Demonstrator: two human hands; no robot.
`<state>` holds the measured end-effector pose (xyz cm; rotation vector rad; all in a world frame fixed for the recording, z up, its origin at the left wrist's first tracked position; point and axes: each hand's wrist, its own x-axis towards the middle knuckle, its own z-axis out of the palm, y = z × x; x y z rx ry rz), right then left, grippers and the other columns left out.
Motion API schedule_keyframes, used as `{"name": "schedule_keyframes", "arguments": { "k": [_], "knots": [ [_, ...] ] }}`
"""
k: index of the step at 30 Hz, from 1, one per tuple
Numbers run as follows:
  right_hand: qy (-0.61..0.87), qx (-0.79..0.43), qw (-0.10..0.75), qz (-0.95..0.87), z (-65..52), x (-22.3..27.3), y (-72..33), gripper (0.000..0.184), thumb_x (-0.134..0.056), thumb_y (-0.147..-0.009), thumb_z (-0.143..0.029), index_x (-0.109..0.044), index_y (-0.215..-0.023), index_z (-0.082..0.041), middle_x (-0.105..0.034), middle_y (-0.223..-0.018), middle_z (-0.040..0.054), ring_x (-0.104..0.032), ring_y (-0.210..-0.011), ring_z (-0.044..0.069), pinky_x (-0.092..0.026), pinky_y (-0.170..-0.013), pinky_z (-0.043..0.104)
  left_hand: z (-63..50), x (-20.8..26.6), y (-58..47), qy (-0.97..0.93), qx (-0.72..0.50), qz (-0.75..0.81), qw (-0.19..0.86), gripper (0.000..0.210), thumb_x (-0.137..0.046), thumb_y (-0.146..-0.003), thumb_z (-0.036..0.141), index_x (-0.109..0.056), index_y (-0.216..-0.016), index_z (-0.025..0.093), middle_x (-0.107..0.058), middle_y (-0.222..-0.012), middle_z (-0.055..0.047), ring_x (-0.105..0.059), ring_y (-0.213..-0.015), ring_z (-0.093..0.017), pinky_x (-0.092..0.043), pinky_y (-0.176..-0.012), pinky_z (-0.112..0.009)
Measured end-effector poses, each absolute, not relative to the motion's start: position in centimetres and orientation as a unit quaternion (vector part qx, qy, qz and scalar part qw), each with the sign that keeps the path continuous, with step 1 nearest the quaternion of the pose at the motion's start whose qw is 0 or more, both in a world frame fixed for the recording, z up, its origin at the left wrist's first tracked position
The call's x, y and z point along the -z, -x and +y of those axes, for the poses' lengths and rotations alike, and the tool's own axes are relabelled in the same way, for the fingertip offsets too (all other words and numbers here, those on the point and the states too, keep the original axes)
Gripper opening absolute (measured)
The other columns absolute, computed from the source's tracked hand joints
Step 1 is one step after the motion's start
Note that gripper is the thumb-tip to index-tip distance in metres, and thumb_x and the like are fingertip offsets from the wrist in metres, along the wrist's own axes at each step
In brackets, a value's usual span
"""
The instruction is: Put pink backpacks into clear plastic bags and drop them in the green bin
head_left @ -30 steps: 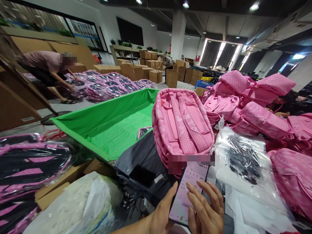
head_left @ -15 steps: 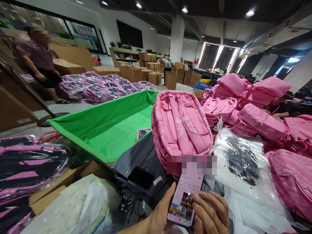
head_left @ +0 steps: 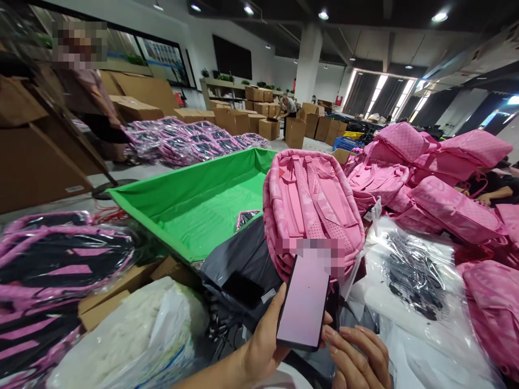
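A smartphone (head_left: pixel 304 302) with a pale, nearly blank screen is gripped along its side by my left hand (head_left: pixel 265 327). My right hand (head_left: pixel 359 359) hovers just off the phone's lower right corner, holding nothing, its fingers loosely bent. Right behind the phone stands a stack of pink backpacks (head_left: pixel 314 200), straps facing me. A dark grey cloth or bag (head_left: pixel 239 248) lies under them, and on it rests a second black phone-like slab (head_left: pixel 243 290). To the right is a pile of clear plastic bags (head_left: pixel 417 270) with dark print.
A green-lined bin (head_left: pixel 194 210) stands beyond, on the left. Plastic-wrapped black and pink bags (head_left: pixel 73 254) and a white sack (head_left: pixel 133 335) fill the near left. More pink backpacks (head_left: pixel 458 200) are heaped on the right. Cardboard boxes (head_left: pixel 231 121) and co-workers are farther back.
The phone screen went from a page with pictures to a plain pale one. My right hand moved off the screen, down and right. The co-worker at left now stands more upright.
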<state>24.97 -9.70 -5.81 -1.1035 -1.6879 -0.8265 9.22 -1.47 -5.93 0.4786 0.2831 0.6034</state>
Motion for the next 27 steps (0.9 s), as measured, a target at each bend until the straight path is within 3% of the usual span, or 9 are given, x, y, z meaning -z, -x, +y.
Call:
{"name": "schedule_keyframes", "arguments": {
  "k": [2, 10, 15, 22, 27],
  "knots": [
    [0.445, 0.345, 0.480, -0.673, -9.5, 5.9, -25.0, 0.023, -0.049, -0.097, -0.016, -0.070, -0.093, -0.024, -0.080, -0.082, -0.0015, -0.074, -0.081, 0.016, -0.060, -0.087, 0.034, -1.5, 6.2, -9.2, -0.229, -0.293, 0.143, 0.917, 0.078, -0.056, -0.089, 0.077, -0.077, -0.116, 0.007, -0.079, -0.106, -0.016, -0.073, -0.089, -0.024, -0.057, -0.083, -0.032],
    [0.460, 0.328, 0.404, -0.720, -10.4, 4.8, -25.5, 0.016, -0.057, -0.095, -0.016, -0.070, -0.090, -0.025, -0.080, -0.083, -0.0033, -0.075, -0.079, 0.014, -0.062, -0.084, 0.030, -1.4, 5.8, -9.8, -0.224, -0.267, 0.173, 0.921, 0.080, -0.062, -0.081, 0.081, -0.080, -0.107, 0.008, -0.079, -0.104, -0.015, -0.073, -0.086, -0.022, -0.057, -0.080, -0.028],
    [0.451, 0.334, 0.408, -0.720, -9.9, 4.9, -25.6, 0.014, -0.058, -0.095, -0.017, -0.070, -0.091, -0.024, -0.080, -0.084, -0.0028, -0.076, -0.079, 0.015, -0.062, -0.084, 0.030, -1.3, 6.4, -9.8, -0.243, -0.244, 0.159, 0.925, 0.089, -0.058, -0.081, 0.085, -0.078, -0.114, 0.006, -0.077, -0.113, -0.018, -0.072, -0.098, -0.026, -0.056, -0.089, -0.033],
    [0.434, 0.319, 0.422, -0.729, -9.1, 4.2, -25.9, 0.020, -0.053, -0.098, -0.017, -0.071, -0.091, -0.022, -0.080, -0.086, -0.0006, -0.076, -0.083, 0.015, -0.062, -0.084, 0.030, -1.7, 5.8, -9.9, -0.226, -0.254, 0.154, 0.928, 0.086, -0.064, -0.079, 0.083, -0.074, -0.120, 0.008, -0.079, -0.100, -0.015, -0.070, -0.107, -0.032, -0.048, -0.103, -0.041],
    [0.415, 0.321, 0.414, -0.744, -8.6, 3.8, -25.7, 0.028, -0.049, -0.102, -0.017, -0.068, -0.082, -0.021, -0.079, -0.080, -0.0025, -0.075, -0.077, 0.013, -0.062, -0.077, 0.027, -2.1, 5.8, -9.9, -0.230, -0.234, 0.132, 0.935, 0.087, -0.064, -0.075, 0.086, -0.078, -0.111, 0.008, -0.077, -0.105, -0.016, -0.067, -0.114, -0.035, -0.042, -0.110, -0.042]
  ]
}}
